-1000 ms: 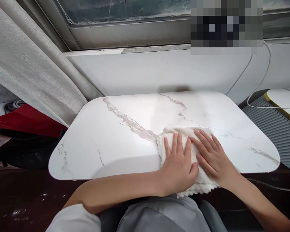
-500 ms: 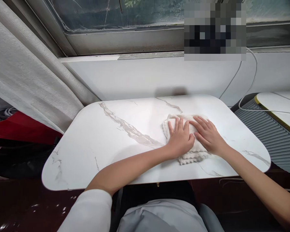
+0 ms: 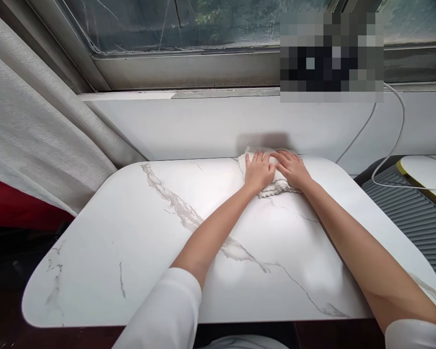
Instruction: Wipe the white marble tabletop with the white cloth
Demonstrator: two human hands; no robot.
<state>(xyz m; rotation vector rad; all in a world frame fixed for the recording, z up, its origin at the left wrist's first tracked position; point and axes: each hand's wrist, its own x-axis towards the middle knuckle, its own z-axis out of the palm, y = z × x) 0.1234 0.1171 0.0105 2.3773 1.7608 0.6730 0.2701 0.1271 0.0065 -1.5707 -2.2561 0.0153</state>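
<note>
A white cloth with a scalloped edge (image 3: pixel 277 186) lies folded at the far edge of a white marble-patterned table (image 3: pixel 167 252). My left hand (image 3: pixel 258 171) presses flat on the cloth's left part, its fingers stretched forward and spread a little. Beside it, my right hand (image 3: pixel 291 169) rests on the right part of the same cloth, fingers extended and angled left. The two hands almost touch. Both arms reach out across the tabletop. The cloth's far edge meets the wall behind the table, and much of its middle is hidden under my hands.
A white wall panel (image 3: pixel 189 126) and a window (image 3: pixel 141 29) stand behind the table. A pale curtain (image 3: pixel 39 106) hangs at left, near a red item (image 3: pixel 22 206). At right, a white cable (image 3: pixel 403 116) runs down towards a ribbed grey cabinet (image 3: pixel 414 213) with a white top.
Both hands and the cloth have moved away from me, from the right middle of the table to its far edge. My arms are stretched further, and the view has shifted closer over the table.
</note>
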